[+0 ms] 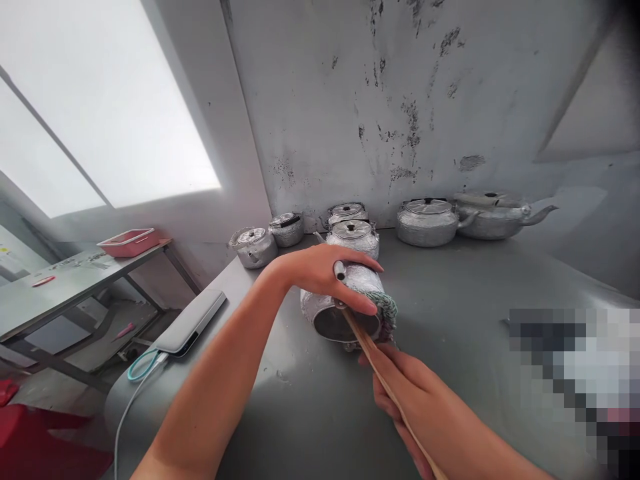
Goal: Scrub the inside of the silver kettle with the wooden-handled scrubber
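Note:
A silvery metal kettle (313, 308) lies tipped on the table, its round opening facing me. Over its upper side, my left hand (320, 270) is curved with thumb and fingers apart, gripping the body around the short spout (340, 270). My right hand (407, 387) is closed around a long wooden stick (365, 340). The stick's far end is at the kettle opening, just below the spout; I cannot tell whether it touches the rim. Bunched green-and-white cord (385, 310) lies against the kettle's right side, its lower part partly hidden by my right hand.
Several metal kettles stand along the wall, including one behind my left hand (353, 233) and a long-spouted one (495, 217). A grey power bank (193, 323) with a cable lies at the left edge of the grey table (470, 320). A pink basket (129, 243) sits on a side table.

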Motion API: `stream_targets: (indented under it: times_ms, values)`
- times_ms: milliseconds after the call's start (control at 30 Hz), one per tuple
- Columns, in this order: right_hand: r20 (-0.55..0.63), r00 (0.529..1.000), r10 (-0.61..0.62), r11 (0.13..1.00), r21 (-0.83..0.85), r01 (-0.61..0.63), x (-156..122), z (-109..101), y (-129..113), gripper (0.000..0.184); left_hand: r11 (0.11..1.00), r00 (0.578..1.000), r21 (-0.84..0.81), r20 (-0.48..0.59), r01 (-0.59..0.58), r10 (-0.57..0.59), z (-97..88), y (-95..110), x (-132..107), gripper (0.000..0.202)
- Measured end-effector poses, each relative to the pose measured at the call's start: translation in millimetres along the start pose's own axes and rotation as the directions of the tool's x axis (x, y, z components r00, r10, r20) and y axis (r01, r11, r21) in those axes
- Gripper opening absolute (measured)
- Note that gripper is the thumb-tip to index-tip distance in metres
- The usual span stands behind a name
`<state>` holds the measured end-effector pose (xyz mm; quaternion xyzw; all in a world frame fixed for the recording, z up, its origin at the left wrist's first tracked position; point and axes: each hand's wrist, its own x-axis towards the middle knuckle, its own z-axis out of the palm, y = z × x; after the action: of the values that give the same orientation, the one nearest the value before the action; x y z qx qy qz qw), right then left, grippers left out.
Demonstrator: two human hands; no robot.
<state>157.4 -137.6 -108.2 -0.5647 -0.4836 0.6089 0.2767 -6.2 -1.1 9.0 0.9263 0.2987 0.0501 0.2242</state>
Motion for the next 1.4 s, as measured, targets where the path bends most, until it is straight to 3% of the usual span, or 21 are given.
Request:
stream_targets:
  times_ms: [367, 500, 633, 967, 1100, 1233, 1400]
  values:
    - [0.032, 0.999, 0.035, 0.999, -0.003, -0.035, 1.0, 1.2, 3.2, 0.047, 1.000, 1.000, 0.013, -0.001, 0.019, -0.019, 0.2, -1.7, 1.7, 0.072]
    - [0.008, 0.999, -0.036, 0.998, 0.050, 0.036, 2.5, 0.6, 3.5, 0.046, 0.999, 1.000, 0.015, 0.001, 0.030, -0.030, 0.0, -1.3, 1.2, 0.072]
    - [0.046, 0.999, 0.022, 0.999, 0.046, -0.024, 5.7, 0.0, 5.0, 0.045, 0.999, 0.999, 0.012, -0.005, 0.038, -0.038, 0.1, 0.0, 0.5, 0.072]
    - [0.033, 0.999, -0.042, 0.993, 0.116, 0.037, 4.2, 5.8, 5.9, 0.046, 0.998, 0.998, 0.026, -0.030, 0.061, -0.060, -0.1, 1.0, 0.7, 0.070]
    - [0.068, 0.997, 0.026, 0.993, 0.117, -0.034, 7.0, 6.3, 5.1, 0.045, 0.998, 0.998, 0.028, -0.028, 0.064, -0.063, -0.3, 1.3, 1.3, 0.070]
    - [0.044, 0.998, -0.043, 0.992, 0.118, 0.037, 8.0, 5.3, 3.5, 0.046, 0.997, 0.997, 0.026, -0.017, 0.071, -0.071, 0.4, 1.4, 1.7, 0.072]
    - [0.016, 1.000, -0.027, 0.997, 0.073, 0.026, 3.0, 3.8, 2.4, 0.045, 0.997, 0.997, 0.019, -0.030, 0.078, -0.077, 1.0, 2.4, 1.7, 0.070]
